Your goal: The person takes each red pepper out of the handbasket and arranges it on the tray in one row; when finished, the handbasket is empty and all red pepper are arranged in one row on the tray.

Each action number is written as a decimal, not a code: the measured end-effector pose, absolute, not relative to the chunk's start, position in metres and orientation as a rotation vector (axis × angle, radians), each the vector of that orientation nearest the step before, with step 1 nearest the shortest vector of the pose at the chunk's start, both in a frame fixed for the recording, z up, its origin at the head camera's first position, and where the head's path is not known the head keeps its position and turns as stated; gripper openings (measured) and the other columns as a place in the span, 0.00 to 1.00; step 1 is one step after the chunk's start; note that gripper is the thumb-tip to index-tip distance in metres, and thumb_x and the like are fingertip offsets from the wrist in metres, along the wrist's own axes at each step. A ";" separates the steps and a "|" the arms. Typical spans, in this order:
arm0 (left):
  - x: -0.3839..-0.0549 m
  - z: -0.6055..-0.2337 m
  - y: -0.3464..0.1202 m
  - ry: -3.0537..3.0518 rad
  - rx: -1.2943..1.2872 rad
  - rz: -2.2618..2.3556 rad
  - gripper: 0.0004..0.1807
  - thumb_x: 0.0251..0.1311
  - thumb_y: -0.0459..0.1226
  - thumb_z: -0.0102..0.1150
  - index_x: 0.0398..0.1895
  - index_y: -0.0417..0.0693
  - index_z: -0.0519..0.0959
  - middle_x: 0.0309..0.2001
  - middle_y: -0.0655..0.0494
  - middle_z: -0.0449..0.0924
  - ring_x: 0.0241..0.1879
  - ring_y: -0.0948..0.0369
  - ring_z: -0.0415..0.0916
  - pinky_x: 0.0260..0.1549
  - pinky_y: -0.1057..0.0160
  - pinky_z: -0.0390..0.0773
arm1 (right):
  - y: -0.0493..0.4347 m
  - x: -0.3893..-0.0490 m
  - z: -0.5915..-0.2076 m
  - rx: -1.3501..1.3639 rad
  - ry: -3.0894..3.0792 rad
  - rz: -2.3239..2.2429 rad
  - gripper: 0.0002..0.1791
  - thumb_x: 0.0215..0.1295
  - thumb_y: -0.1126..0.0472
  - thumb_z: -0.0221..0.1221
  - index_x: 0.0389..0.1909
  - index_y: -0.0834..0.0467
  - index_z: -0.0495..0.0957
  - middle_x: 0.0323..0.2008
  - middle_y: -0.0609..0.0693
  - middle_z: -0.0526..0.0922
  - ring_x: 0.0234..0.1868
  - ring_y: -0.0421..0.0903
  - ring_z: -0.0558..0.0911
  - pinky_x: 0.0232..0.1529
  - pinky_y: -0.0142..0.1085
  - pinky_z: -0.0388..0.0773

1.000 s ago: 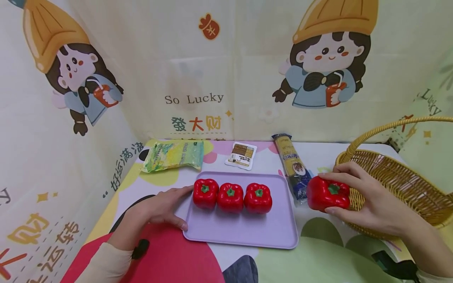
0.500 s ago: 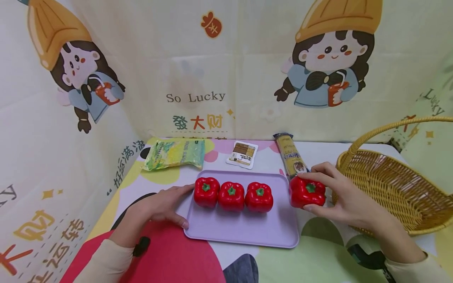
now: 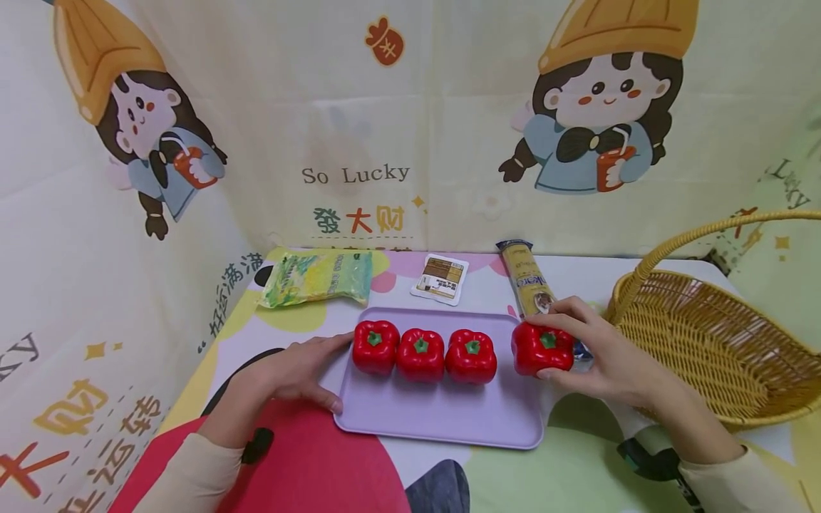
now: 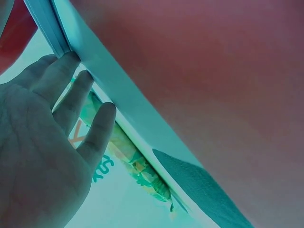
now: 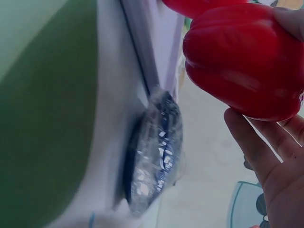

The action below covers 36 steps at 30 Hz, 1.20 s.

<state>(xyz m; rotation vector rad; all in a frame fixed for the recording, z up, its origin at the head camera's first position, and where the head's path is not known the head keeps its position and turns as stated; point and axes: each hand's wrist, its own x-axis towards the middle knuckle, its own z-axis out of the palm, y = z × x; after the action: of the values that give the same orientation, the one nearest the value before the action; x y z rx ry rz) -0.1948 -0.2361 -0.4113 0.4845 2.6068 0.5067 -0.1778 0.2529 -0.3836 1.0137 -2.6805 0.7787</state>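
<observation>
My right hand (image 3: 599, 356) holds a red bell pepper (image 3: 540, 350) between thumb and fingers, over the right edge of the lilac tray (image 3: 436, 420). In the right wrist view the held pepper (image 5: 244, 61) fills the upper right, with thumb and fingers on opposite sides. Three more red peppers with green stems stand in a row on the tray: a left one (image 3: 375, 348), a middle one (image 3: 420, 356) and a right one (image 3: 471, 358). At the tray's left side my left hand (image 3: 298, 374) rests with fingers extended; in the left wrist view its fingertips (image 4: 108, 108) are right at the tray's edge.
A wicker basket (image 3: 705, 356) with a tall handle stands at the right. Behind the tray lie a green-yellow packet (image 3: 317, 278) and a small white-brown sachet (image 3: 441, 279). A long pasta-like package (image 3: 524, 274) lies beside the tray, partly hidden by the right hand.
My right hand has carried the pepper leftward from beside the basket to over the tray's right edge. The left hand and the three peppers on the tray stay in place.
</observation>
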 end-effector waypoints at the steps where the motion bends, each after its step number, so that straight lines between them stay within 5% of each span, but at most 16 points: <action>1: -0.195 -0.411 -0.236 2.605 0.485 0.507 0.65 0.39 0.59 0.82 0.81 0.57 0.57 0.72 0.48 0.66 0.68 0.47 0.66 0.61 0.36 0.73 | 0.252 -0.178 -0.385 1.008 -2.693 0.784 0.42 0.51 0.52 0.79 0.68 0.39 0.74 0.60 0.43 0.69 0.60 0.43 0.68 0.44 0.34 0.85; 36: -0.196 -0.412 -0.237 2.595 0.474 0.517 0.65 0.38 0.60 0.82 0.81 0.58 0.57 0.74 0.50 0.63 0.71 0.46 0.62 0.62 0.35 0.72 | 0.235 -0.190 -0.411 1.084 -2.691 0.826 0.43 0.52 0.41 0.77 0.70 0.43 0.72 0.61 0.41 0.70 0.61 0.41 0.70 0.53 0.44 0.84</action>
<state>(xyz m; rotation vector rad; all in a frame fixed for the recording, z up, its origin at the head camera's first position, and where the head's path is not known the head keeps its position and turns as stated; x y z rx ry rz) -0.1959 -0.2374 -0.4125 0.4744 2.5953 0.5173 -0.1905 0.2347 -0.4113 1.0843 -2.6910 0.8262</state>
